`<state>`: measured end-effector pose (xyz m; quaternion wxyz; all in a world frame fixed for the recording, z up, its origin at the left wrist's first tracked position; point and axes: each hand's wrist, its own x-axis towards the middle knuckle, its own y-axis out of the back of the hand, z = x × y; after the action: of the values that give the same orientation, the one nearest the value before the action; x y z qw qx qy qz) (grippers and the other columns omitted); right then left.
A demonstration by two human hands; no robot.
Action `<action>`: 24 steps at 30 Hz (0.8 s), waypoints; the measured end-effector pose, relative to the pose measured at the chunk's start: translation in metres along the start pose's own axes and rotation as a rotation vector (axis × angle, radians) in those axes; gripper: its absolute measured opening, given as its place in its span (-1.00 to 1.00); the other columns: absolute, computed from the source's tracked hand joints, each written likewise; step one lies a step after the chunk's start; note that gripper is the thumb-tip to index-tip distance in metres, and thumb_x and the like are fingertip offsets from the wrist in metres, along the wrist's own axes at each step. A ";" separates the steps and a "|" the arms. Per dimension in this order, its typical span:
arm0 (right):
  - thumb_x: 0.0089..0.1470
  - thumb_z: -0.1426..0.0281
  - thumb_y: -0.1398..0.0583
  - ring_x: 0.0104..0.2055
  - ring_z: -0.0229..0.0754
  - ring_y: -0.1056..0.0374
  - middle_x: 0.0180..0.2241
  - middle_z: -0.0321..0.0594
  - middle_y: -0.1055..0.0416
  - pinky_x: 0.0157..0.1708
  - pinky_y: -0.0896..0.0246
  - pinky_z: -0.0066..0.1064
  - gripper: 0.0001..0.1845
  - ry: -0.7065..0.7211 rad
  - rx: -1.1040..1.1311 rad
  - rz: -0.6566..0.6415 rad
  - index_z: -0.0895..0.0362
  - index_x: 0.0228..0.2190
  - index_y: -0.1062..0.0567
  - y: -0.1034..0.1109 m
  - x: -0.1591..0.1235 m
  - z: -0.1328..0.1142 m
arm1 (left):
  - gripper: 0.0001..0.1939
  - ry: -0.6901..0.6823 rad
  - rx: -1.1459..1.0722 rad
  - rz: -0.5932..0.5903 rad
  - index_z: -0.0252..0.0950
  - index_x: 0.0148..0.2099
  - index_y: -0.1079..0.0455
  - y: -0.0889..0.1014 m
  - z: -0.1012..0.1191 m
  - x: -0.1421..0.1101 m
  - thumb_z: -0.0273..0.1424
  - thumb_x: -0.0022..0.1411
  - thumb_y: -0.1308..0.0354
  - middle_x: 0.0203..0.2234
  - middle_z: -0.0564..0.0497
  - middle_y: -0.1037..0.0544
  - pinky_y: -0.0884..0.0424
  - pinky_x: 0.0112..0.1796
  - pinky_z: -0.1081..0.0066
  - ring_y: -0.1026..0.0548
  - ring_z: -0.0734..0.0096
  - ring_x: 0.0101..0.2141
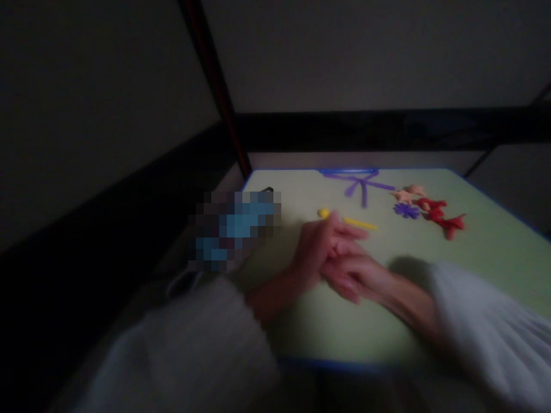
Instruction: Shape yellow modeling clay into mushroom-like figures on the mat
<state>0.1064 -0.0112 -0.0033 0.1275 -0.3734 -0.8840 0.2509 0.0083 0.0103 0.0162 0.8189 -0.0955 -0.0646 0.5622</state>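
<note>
My left hand (310, 252) and my right hand (360, 271) press together above the front half of a pale table (327, 335). The left fingers lie stretched toward the right across the other hand. Against the left palm rest the right fingers, partly bent. Whatever is between the palms, if anything, is hidden, and both hands are slightly blurred. Just beyond them lie a small yellow ball (323, 213) and a thin yellow strip (360, 223). Purple strips (364, 186) that look like modelling clay are spread farther back.
Toward the right are a purple flower shape (406, 210), a peach-coloured piece (404, 195) and red shaped pieces (447, 221). A blue stick (348, 171) lies along the far edge. At the left sits a pixelated blue object (241, 226). Dark-trimmed walls surround the table.
</note>
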 end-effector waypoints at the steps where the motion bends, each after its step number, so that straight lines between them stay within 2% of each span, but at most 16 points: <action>1: -0.15 0.54 -0.16 -0.87 -0.46 -0.06 -0.80 -0.57 -0.22 -0.89 0.09 -0.69 -0.82 0.004 0.001 -0.001 0.12 -0.49 -0.22 0.000 0.000 0.000 | -0.52 0.035 -0.047 -0.015 -0.38 -0.48 -0.52 0.001 0.000 0.002 -0.20 0.24 0.08 -0.39 -0.16 -0.60 -0.41 -0.27 0.38 -0.53 0.29 -0.37; 3: -0.15 0.54 -0.15 -0.85 -0.45 -0.12 -0.77 -0.57 -0.26 -0.87 0.07 -0.69 -0.79 0.036 -0.004 0.005 0.11 -0.49 -0.19 0.000 0.001 -0.002 | -0.51 0.115 -0.189 -0.066 -0.35 -0.51 -0.50 0.003 0.001 0.009 -0.19 0.25 0.10 -0.45 -0.12 -0.60 -0.41 -0.27 0.39 -0.53 0.32 -0.37; 7: -0.13 0.52 -0.16 -0.84 -0.43 -0.17 -0.78 -0.58 -0.24 -0.83 0.03 -0.69 -0.73 0.103 -0.131 0.039 0.08 -0.52 -0.11 0.000 -0.001 -0.011 | -0.52 0.203 -0.381 -0.132 -0.31 -0.48 -0.48 0.009 0.002 0.021 -0.21 0.27 0.14 -0.47 -0.06 -0.59 -0.38 -0.15 0.39 -0.54 0.35 -0.31; 11: -0.19 0.51 -0.15 -0.85 -0.43 -0.16 -0.80 -0.60 -0.21 -0.86 0.04 -0.70 -0.70 0.012 -0.320 0.046 0.07 -0.56 -0.06 0.001 -0.004 -0.018 | -0.55 0.201 -0.418 -0.132 -0.36 -0.43 -0.47 0.012 0.000 0.025 -0.19 0.27 0.12 -0.46 -0.08 -0.59 -0.34 -0.06 0.34 -0.54 0.33 -0.28; 15: -0.25 0.51 -0.14 -0.85 -0.41 -0.18 -0.79 -0.63 -0.16 -0.89 0.03 -0.69 -0.72 -0.053 -0.438 0.043 0.07 -0.57 -0.07 0.003 -0.003 -0.016 | -0.57 0.170 -0.310 -0.176 -0.40 -0.39 -0.48 0.012 -0.007 0.023 -0.14 0.20 0.02 -0.39 -0.12 -0.60 -0.32 -0.04 0.33 -0.53 0.31 -0.24; 19: -0.25 0.50 -0.10 -0.83 -0.42 -0.19 -0.79 -0.59 -0.14 -0.89 -0.01 -0.67 -0.79 -0.071 -0.558 0.091 0.08 -0.59 -0.10 0.005 -0.002 -0.015 | -0.56 0.136 -0.059 -0.201 -0.35 -0.38 -0.51 0.013 -0.009 0.018 -0.15 0.22 0.06 -0.32 -0.10 -0.60 -0.37 -0.15 0.37 -0.53 0.31 -0.26; 24: -0.21 0.56 -0.03 -0.80 -0.39 -0.24 -0.73 -0.52 -0.18 -0.88 0.00 -0.65 -0.89 -0.061 -0.789 0.140 0.12 -0.56 -0.20 0.004 -0.004 -0.014 | -0.57 0.094 0.075 -0.230 -0.32 -0.35 -0.53 0.013 -0.009 0.014 -0.15 0.21 0.06 -0.30 -0.08 -0.61 -0.38 -0.22 0.42 -0.53 0.32 -0.28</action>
<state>0.1171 -0.0064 0.0058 -0.0694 -0.4453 -0.8883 -0.0888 0.0036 0.0275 0.0048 0.8831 -0.0832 -0.0155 0.4615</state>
